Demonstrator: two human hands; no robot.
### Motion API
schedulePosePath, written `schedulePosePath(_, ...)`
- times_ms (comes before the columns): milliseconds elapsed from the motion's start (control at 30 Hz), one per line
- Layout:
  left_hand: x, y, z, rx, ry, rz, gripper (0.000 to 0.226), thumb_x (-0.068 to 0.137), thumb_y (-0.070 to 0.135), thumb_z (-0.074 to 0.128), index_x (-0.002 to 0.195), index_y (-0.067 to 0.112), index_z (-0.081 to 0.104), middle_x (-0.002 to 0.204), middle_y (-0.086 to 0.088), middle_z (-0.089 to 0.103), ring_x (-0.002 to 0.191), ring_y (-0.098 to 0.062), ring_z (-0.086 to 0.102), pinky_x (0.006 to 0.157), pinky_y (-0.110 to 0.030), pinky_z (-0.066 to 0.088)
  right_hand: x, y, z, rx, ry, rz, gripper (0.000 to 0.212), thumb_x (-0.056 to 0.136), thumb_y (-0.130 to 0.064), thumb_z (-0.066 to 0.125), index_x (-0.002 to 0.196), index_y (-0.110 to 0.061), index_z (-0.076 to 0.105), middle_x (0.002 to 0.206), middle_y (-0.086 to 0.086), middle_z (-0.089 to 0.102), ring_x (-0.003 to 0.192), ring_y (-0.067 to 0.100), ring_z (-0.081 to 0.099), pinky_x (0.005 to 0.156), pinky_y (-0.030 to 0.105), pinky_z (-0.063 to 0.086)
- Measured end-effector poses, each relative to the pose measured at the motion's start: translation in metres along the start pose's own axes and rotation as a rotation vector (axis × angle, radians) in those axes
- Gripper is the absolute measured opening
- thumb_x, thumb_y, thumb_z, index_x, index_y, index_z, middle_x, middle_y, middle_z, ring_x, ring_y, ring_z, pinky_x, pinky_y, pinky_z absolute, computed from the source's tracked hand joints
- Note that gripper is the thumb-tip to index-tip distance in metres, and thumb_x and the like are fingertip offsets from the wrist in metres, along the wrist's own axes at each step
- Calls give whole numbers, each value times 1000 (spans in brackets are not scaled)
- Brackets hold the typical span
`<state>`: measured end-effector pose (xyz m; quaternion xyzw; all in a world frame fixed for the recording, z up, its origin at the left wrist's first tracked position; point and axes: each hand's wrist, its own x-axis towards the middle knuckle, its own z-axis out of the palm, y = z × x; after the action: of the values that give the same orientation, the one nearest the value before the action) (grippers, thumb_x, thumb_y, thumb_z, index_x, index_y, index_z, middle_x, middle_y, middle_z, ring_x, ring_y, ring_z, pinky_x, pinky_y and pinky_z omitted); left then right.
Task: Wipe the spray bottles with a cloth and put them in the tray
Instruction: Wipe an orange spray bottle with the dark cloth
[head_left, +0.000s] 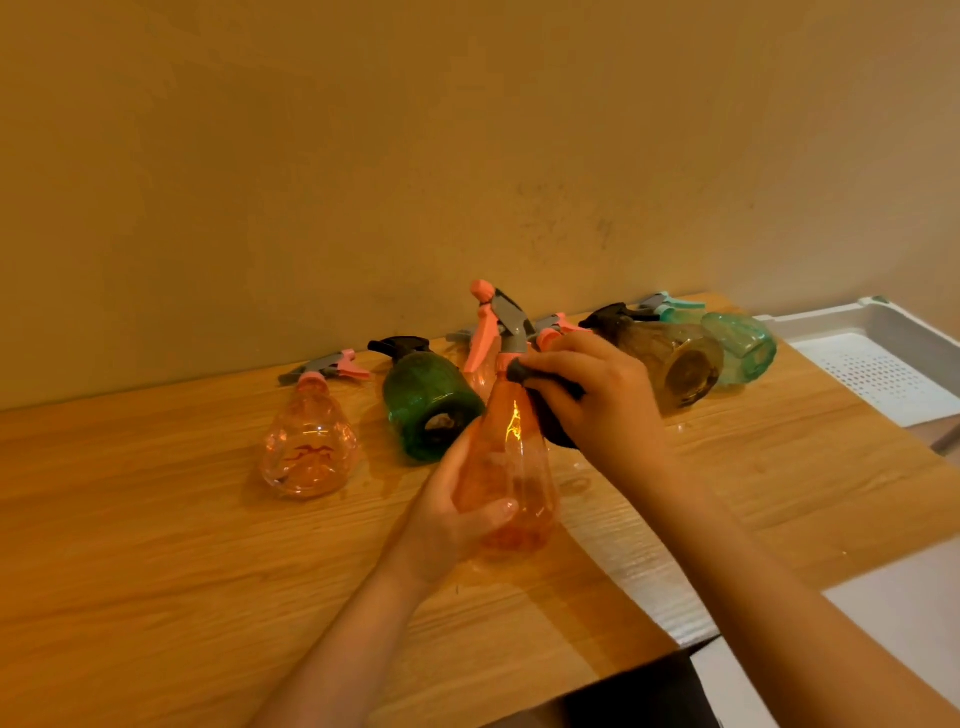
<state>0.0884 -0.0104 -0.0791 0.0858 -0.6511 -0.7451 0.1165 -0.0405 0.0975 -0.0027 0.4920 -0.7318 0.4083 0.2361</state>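
Currently, five spray bottles lie on their sides along the far edge of the table (156, 519), and one is held upright above it. From left to right: a clear pink bottle (309, 452) at far left, a dark green bottle (428, 400) just beside it, the held orange bottle (511, 467) in the centre, a brown bottle (670, 358) to the right, and a teal bottle (740, 348) touching the brown one. Part of another pink trigger head shows behind the held bottle.

The left hand (452, 514) grips the lower body of the orange bottle, thumb across the front. The right hand (592, 395) grips a dark cloth (550, 405) and presses it against the bottle's shoulder, just below the grey and pink trigger head (498, 322).

Handling assessment: the bottles appear to be thin translucent plastic, probably light and empty, with walls that may flex under a hard squeeze. Wet patches on the table near the bottles suggest slippery surfaces. The wide lower body gives the firmest hold; the neck below the trigger is a second option. Avoid lifting by the trigger lever, which looks slender.

The white perforated tray (883, 332) stands at the far right, beyond the table edge, well apart from the held bottle. No bottle is seen in the visible part of it.
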Motion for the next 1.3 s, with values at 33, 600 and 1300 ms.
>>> schedulePosePath(33, 0, 0, 0, 2, 1, -1, 86, 59, 39, 81, 135, 35, 42, 125, 7, 63, 120, -19, 58, 92, -37, 52, 3, 0, 4, -3, -29, -3, 17, 79, -17, 66, 90, -7, 73, 84, 7, 66, 77, 21, 62, 67, 26, 49)
schedulePosePath(600, 3, -3, -2, 17, 50, 21, 74, 65, 39, 71, 133, 44, 41, 133, 17, 57, 127, -8, 50, 106, -42, 42, -118, -21, -1, 95, -30, 6, 24, 82, -11, 54, 104, -19, 59, 98, -9, 54, 87, 7, 54, 78, 8, 41)
schedulePosePath(1300, 2, -4, -2, -34, 46, 23, 70, 66, 37, 66, 133, 33, 45, 123, 4, 65, 117, -20, 60, 88, -36, 52, -48, -8, -12, 315, 64, 396, 37, 71, 4, 73, 90, -27, 67, 86, -19, 63, 85, -8, 59, 76, 7, 43)
